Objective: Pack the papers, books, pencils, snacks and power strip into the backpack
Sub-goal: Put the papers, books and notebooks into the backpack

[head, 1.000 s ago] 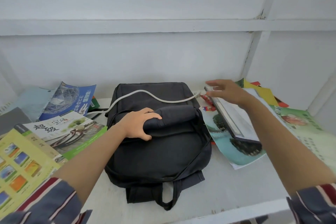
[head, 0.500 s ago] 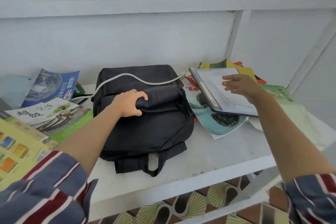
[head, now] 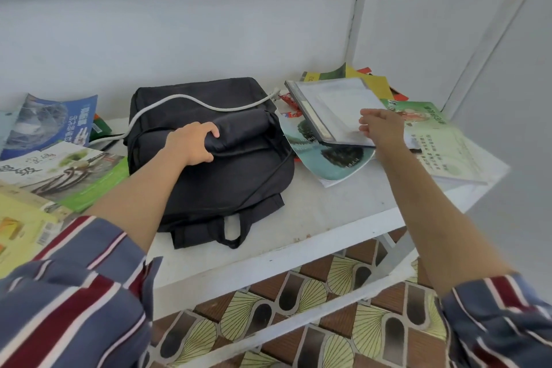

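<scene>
Left hand (head: 191, 143) grips the rolled flap of a black backpack (head: 233, 185), contents hidden, white cable (head: 179, 98) lying across it. Right hand (head: 382, 127) touches a clear folder (head: 334, 104), grip unclear. The green book (head: 433, 134) bears Chinese characters.

Blurred, illegible Chinese lettering on blue book (head: 50, 122) and green-edged book (head: 74, 170)

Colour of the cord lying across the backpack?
White. The cord stands out against the black backpack in the head view.
</scene>
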